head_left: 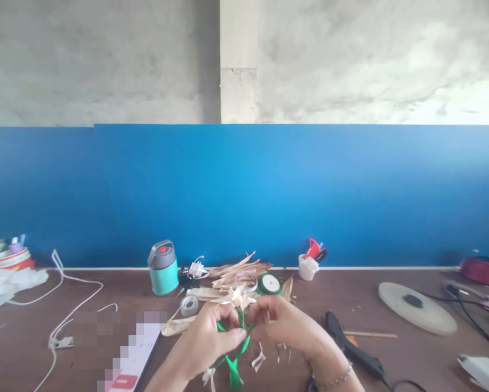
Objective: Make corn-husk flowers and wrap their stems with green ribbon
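Observation:
A cream-coloured flower (237, 297), seemingly made of dried husk, stands upright between my hands on a thin green stem. My left hand (209, 340) is closed on the stem below the petals, its thumb lying along the front. My right hand (279, 324) pinches the green ribbon (235, 375) beside the stem, fingers curled inward. The ribbon trails down in loose loops under both hands. Below my left hand shows a small pale husk piece (209, 377). Some fingertips are hidden behind the flower and ribbon.
Dried husks (228, 272), a green ribbon spool (270, 283) and a tape roll (189, 305) lie beyond my hands. A turquoise flask (163, 272) stands left. To the right are a black glue gun (350, 345), a white cup (308, 268) and a round disc (432, 316).

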